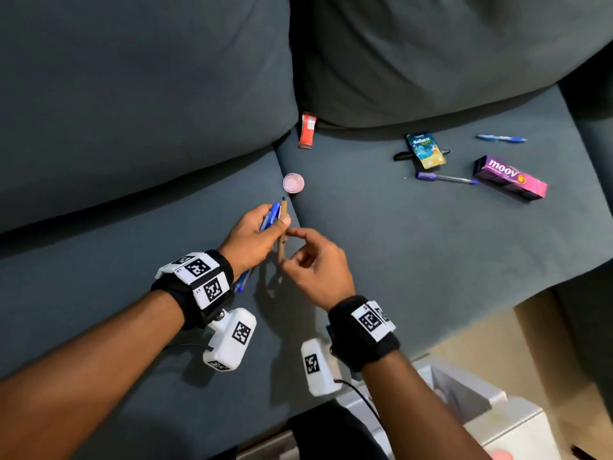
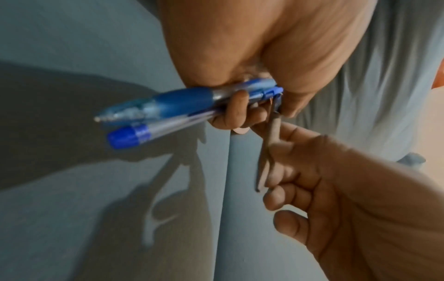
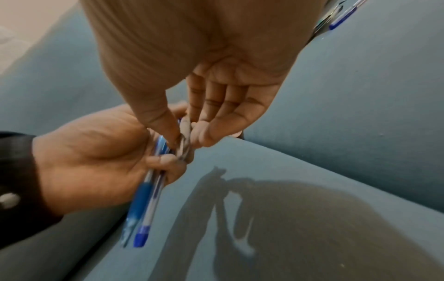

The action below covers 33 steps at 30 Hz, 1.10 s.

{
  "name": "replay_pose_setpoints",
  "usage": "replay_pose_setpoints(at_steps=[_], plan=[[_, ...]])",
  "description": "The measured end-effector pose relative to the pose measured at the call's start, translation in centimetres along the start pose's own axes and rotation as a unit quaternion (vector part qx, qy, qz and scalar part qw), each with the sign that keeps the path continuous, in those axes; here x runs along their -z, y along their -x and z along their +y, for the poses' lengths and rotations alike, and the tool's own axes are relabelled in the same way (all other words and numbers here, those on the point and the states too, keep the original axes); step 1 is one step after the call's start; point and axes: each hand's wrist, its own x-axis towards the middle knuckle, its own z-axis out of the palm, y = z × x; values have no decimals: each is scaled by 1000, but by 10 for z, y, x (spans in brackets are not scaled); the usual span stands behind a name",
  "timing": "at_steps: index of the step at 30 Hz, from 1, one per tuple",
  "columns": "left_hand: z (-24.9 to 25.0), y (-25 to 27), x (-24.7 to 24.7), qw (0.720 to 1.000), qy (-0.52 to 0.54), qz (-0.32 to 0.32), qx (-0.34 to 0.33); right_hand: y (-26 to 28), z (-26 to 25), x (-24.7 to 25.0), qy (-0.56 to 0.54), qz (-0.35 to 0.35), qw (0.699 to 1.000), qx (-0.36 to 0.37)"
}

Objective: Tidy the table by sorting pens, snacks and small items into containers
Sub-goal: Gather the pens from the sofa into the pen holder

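- L hand [image 1: 253, 235]: fingers curled round two blue pens [image 2: 168, 106], caps/tips sticking out past the wrist side; thumb also on upper part of a brown pen [image 1: 283, 239].
- R hand [image 1: 318, 267]: thumb + forefinger pinch the lower part of the same brown pen, other fingers loosely bent; so both hands are on it, held above the seam btw two grey sofa cushions [image 1: 398, 247].
- Pink round lid/tub [image 1: 293, 182]: lies on the seam just beyond the L hand; can't tell which it is, view too small.
- Orange packet [image 1: 307, 130]: at the back, against the backrest.
- Far right on the seat: teal sachet [image 1: 426, 150] lying over a black pen [image 1: 401, 155], a purple pen [image 1: 444, 178] near it, another blue pen [image 1: 501, 138] behind, purple "moov" box [image 1: 510, 178] rightmost.
- White container [image 1: 504, 423]: bottom right, off the sofa edge.
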Motion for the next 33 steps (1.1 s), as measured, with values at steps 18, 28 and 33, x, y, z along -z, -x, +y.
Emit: replay_pose_setpoints(at_steps=[18, 28, 33], plan=[[9, -45, -115, 997, -47, 0, 56, -152, 117, 257, 413, 82, 905, -61], [49, -74, -183, 997, 63, 30, 41, -85, 82, 198, 31, -59, 997, 49], [47, -83, -183, 995, 11, 89, 35, -124, 94, 231, 138, 64, 987, 40]])
